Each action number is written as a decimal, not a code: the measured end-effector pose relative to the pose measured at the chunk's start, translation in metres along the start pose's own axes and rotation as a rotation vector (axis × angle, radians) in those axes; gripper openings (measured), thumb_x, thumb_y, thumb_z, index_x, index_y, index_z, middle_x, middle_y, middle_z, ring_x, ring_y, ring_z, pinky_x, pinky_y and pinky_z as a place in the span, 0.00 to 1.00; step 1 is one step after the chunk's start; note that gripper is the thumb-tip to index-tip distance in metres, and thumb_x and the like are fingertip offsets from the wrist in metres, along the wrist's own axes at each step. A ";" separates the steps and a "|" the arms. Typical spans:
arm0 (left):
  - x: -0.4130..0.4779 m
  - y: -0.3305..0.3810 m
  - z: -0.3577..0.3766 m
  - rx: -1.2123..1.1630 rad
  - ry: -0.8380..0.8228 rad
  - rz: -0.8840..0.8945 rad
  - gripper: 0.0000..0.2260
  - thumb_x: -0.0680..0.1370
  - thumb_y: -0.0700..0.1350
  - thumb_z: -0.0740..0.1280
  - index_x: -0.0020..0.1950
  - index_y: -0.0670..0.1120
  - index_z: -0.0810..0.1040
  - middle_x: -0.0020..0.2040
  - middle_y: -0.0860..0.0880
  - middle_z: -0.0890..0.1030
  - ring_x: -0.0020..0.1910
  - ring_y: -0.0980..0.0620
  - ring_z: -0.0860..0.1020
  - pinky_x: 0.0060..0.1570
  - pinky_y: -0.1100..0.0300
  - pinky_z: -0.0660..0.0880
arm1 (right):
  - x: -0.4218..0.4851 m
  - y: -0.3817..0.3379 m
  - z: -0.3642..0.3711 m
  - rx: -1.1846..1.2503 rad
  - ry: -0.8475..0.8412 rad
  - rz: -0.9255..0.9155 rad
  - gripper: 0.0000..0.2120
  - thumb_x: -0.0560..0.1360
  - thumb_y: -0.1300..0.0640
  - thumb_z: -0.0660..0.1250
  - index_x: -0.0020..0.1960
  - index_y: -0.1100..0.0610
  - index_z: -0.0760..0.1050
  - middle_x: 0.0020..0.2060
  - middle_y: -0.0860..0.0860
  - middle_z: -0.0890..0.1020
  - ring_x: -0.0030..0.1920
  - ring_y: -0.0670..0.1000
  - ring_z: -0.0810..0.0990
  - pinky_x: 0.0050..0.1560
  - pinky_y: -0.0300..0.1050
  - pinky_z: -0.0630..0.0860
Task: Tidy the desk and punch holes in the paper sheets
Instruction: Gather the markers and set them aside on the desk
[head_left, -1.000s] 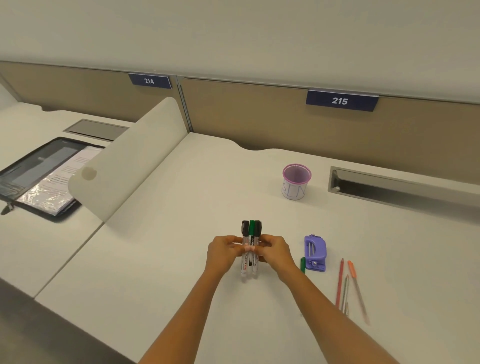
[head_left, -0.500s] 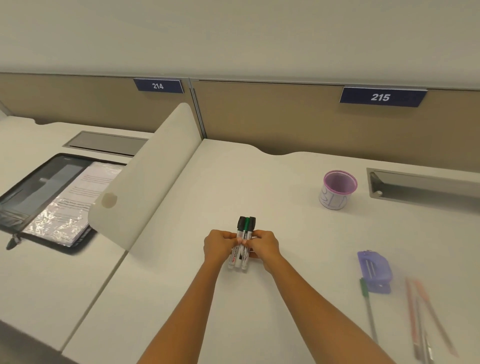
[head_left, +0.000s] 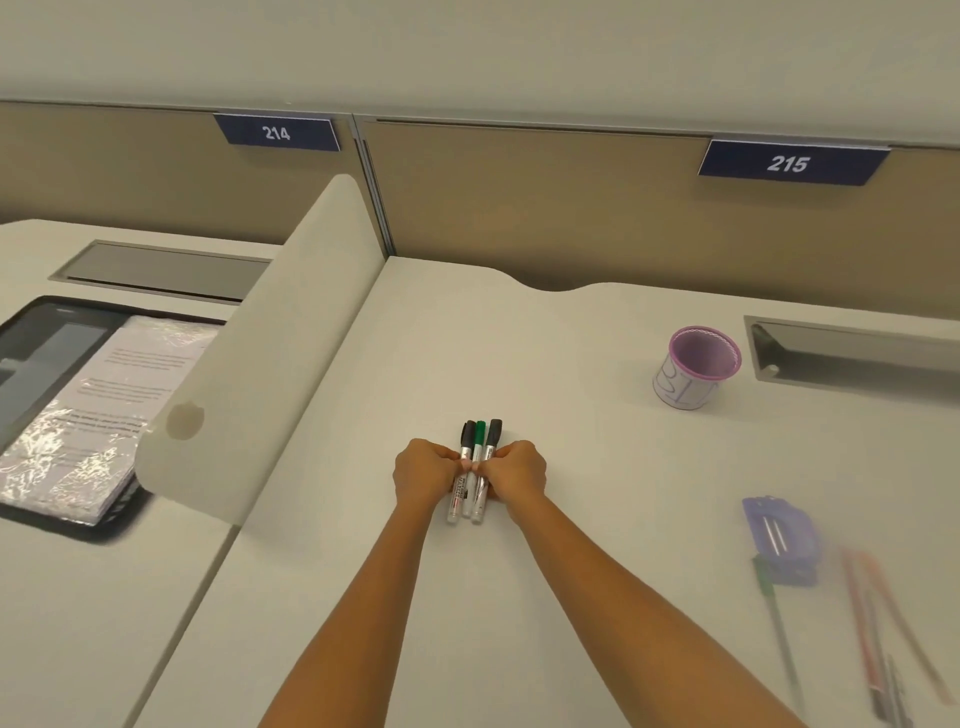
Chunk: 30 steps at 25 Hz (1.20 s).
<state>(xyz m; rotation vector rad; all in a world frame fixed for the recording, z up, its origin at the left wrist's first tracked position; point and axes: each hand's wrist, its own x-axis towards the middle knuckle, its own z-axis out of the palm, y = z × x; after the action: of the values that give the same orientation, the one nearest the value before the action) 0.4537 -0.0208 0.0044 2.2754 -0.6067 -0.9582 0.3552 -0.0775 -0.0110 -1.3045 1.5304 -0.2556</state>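
Near the middle of the desk (head_left: 571, 338), the left hand (head_left: 423, 475) and right hand (head_left: 517, 475) pinch 3 markers (head_left: 475, 470) together from either side. Square the caps evenly before lifting the bundle toward the purple cup (head_left: 696, 366) near the back edge.

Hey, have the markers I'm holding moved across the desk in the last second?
Yes. The markers have shifted left, farther from the pen cup and nearer the desk divider.

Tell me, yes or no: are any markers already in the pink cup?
No, the pink cup looks empty; both hands hold the three markers together.
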 end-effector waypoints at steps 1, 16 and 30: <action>0.000 -0.001 0.000 0.007 0.004 0.009 0.10 0.66 0.48 0.78 0.44 0.46 0.86 0.40 0.45 0.86 0.41 0.45 0.84 0.48 0.50 0.82 | -0.002 -0.001 0.000 -0.007 0.022 0.010 0.09 0.63 0.54 0.78 0.39 0.57 0.83 0.37 0.54 0.86 0.39 0.55 0.85 0.42 0.52 0.84; -0.014 0.000 0.008 -0.002 0.140 0.058 0.13 0.71 0.47 0.74 0.54 0.45 0.84 0.50 0.45 0.85 0.48 0.45 0.82 0.44 0.58 0.75 | -0.014 0.002 -0.001 -0.182 0.137 -0.075 0.07 0.75 0.59 0.67 0.51 0.60 0.81 0.48 0.56 0.84 0.48 0.58 0.82 0.45 0.48 0.78; -0.024 0.001 0.012 0.065 0.200 0.057 0.16 0.75 0.52 0.69 0.59 0.45 0.81 0.54 0.45 0.84 0.52 0.43 0.81 0.45 0.57 0.73 | -0.001 0.013 0.002 -0.071 0.123 -0.084 0.09 0.72 0.54 0.69 0.49 0.56 0.82 0.44 0.55 0.85 0.42 0.58 0.84 0.45 0.53 0.83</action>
<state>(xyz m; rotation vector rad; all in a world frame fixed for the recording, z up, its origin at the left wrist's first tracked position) 0.4296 -0.0114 0.0098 2.3612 -0.6196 -0.6816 0.3488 -0.0707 -0.0205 -1.4332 1.6023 -0.3434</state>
